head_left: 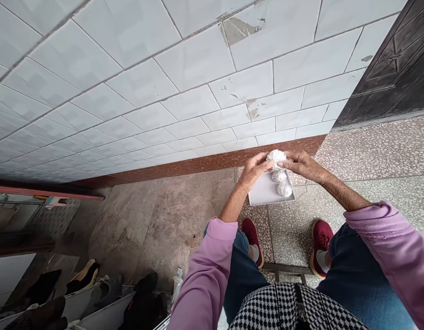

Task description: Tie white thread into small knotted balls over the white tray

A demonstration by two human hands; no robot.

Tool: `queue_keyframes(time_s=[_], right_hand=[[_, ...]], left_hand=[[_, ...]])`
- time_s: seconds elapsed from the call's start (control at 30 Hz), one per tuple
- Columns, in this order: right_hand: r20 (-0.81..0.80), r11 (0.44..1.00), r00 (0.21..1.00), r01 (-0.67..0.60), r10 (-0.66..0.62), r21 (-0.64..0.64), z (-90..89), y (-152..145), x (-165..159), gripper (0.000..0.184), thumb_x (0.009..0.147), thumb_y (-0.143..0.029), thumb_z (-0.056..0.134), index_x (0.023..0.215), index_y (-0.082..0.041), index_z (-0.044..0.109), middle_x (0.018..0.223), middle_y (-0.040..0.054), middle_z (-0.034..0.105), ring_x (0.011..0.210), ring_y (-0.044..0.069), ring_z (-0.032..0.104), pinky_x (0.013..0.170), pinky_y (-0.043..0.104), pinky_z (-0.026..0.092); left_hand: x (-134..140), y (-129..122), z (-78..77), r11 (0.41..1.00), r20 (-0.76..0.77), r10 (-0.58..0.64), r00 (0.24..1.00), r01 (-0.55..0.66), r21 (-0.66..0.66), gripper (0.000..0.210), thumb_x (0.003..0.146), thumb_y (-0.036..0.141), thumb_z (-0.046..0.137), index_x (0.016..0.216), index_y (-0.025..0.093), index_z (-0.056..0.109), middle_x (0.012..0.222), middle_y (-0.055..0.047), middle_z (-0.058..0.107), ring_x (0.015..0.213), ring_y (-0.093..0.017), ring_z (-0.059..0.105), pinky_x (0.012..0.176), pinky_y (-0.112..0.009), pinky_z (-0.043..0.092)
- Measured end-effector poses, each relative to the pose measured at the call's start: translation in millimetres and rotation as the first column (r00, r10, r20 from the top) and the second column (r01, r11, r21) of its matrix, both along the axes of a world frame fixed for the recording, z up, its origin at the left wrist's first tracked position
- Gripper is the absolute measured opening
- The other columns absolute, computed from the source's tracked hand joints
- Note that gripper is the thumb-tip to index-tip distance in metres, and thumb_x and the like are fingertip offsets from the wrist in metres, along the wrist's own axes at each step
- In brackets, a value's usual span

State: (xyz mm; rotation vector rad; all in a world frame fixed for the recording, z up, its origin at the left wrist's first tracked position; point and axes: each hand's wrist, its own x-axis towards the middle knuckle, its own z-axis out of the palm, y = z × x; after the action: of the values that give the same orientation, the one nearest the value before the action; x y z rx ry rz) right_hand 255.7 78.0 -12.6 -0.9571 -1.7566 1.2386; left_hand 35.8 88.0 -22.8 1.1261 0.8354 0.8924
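Observation:
Between my two hands is a small round white ball with a ruffled, pleated surface [276,156]. My left hand [257,167] grips it from the left, thumb across its lower side. From the right, my right hand [298,164] pinches it with thumb and fingers. Just below the hands a shallow white tray [261,196] rests on the floor. Inside it, toward the right, lie two shiny, whitish-silver crinkled balls, one [278,176] partly under my hands and the other [284,189] nearer to me. What the balls are made of I cannot tell.
A white tiled wall [194,101] with a brown base strip rises beyond the tray. At upper right is a dark panelled door [397,68]. Red shoes [252,236] flank the tray's near side. Shoes on racks [105,298] stand at lower left, by a clear plastic item [177,284].

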Motion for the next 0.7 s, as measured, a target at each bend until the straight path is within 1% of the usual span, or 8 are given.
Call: queue_keyframes(time_s=[0.13,0.23,0.33,0.43,0.5,0.53,0.63,0.7], right_hand=[[0.05,1.0,0.999,-0.008,0.009,-0.017,-0.9,1.4,4.2,0.051,0.093,-0.071,0.073,0.088,-0.02,0.078,0.086,0.0062,0.071,0.077,0.021,0.061,0.069,0.034,0.048],[0.047,0.999,0.999,-0.006,0.008,-0.031,-2.5,2.5,2.8,0.056,0.089,-0.075,0.076,0.087,-0.019,0.077,0.085,0.006,0.07,0.075,0.021,0.06,0.068,0.034,0.046],[-0.001,0.997,1.0,0.007,-0.007,-0.074,-7.4,5.3,2.8,0.058,0.085,-0.075,0.079,0.094,-0.018,0.078,0.084,0.0057,0.069,0.073,0.019,0.059,0.066,0.032,0.045],[-0.018,0.985,0.997,0.076,-0.08,-0.152,-17.9,9.8,7.1,0.059,0.092,-0.072,0.071,0.11,-0.016,0.077,0.068,0.0006,0.058,0.059,0.015,0.047,0.056,0.03,0.036],[0.022,0.98,0.993,0.119,-0.117,-0.158,-25.5,12.0,9.4,0.057,0.097,-0.07,0.063,0.108,-0.016,0.077,0.061,-0.0018,0.049,0.055,0.014,0.039,0.054,0.029,0.031],[0.057,0.983,0.992,0.12,-0.113,-0.14,-28.3,12.2,9.3,0.056,0.098,-0.069,0.061,0.103,-0.015,0.077,0.061,-0.0012,0.049,0.055,0.014,0.039,0.055,0.03,0.031],[0.168,0.997,0.986,0.008,0.005,-0.076,-29.4,6.8,2.8,0.053,0.096,-0.066,0.062,0.088,-0.016,0.076,0.069,0.0036,0.059,0.063,0.017,0.048,0.061,0.031,0.038],[0.187,0.993,0.977,-0.089,0.101,-0.072,-23.3,-0.8,-4.3,0.053,0.098,-0.066,0.06,0.087,-0.017,0.076,0.07,0.0033,0.06,0.063,0.017,0.048,0.062,0.031,0.038]], left_hand=[[2.5,-4.2,-0.1,0.995,-0.076,-0.039,0.996,0.046,0.088,0.054,0.076,0.055,0.091,0.113,0.017,0.077,0.107,-0.01,0.077,0.094,-0.021,0.068,0.083,-0.033,0.053],[6.1,-6.3,-0.9,0.996,-0.054,-0.022,0.998,0.027,0.082,0.051,0.076,0.053,0.092,0.108,0.016,0.078,0.102,-0.008,0.077,0.091,-0.02,0.068,0.083,-0.032,0.052],[8.3,-3.8,-4.1,0.999,0.019,0.036,0.999,-0.036,-0.013,0.055,0.07,0.051,0.096,0.109,0.017,0.078,0.104,-0.008,0.078,0.093,-0.02,0.07,0.087,-0.034,0.054],[8.5,1.5,-6.8,0.983,0.061,0.151,0.987,-0.144,-0.114,0.059,0.062,0.051,0.099,0.105,0.018,0.076,0.106,-0.009,0.078,0.096,-0.022,0.071,0.089,-0.037,0.056],[8.6,4.5,-7.4,0.968,0.068,0.225,0.972,-0.216,-0.125,0.06,0.058,0.05,0.1,0.103,0.018,0.076,0.105,-0.009,0.079,0.096,-0.023,0.072,0.088,-0.036,0.056],[8.7,5.7,-7.5,0.963,0.069,0.253,0.965,-0.244,-0.116,0.06,0.058,0.05,0.1,0.102,0.018,0.075,0.103,-0.008,0.079,0.096,-0.022,0.072,0.087,-0.035,0.055],[8.9,8.4,-8.5,0.954,0.053,0.296,0.954,-0.292,-0.071,0.057,0.058,0.05,0.099,0.097,0.018,0.074,0.097,-0.006,0.078,0.09,-0.02,0.07,0.084,-0.033,0.055],[8.0,10.5,-10.5,0.954,0.018,0.3,0.954,-0.3,-0.017,0.054,0.06,0.05,0.098,0.095,0.018,0.072,0.094,-0.005,0.077,0.087,-0.019,0.069,0.083,-0.032,0.054]])
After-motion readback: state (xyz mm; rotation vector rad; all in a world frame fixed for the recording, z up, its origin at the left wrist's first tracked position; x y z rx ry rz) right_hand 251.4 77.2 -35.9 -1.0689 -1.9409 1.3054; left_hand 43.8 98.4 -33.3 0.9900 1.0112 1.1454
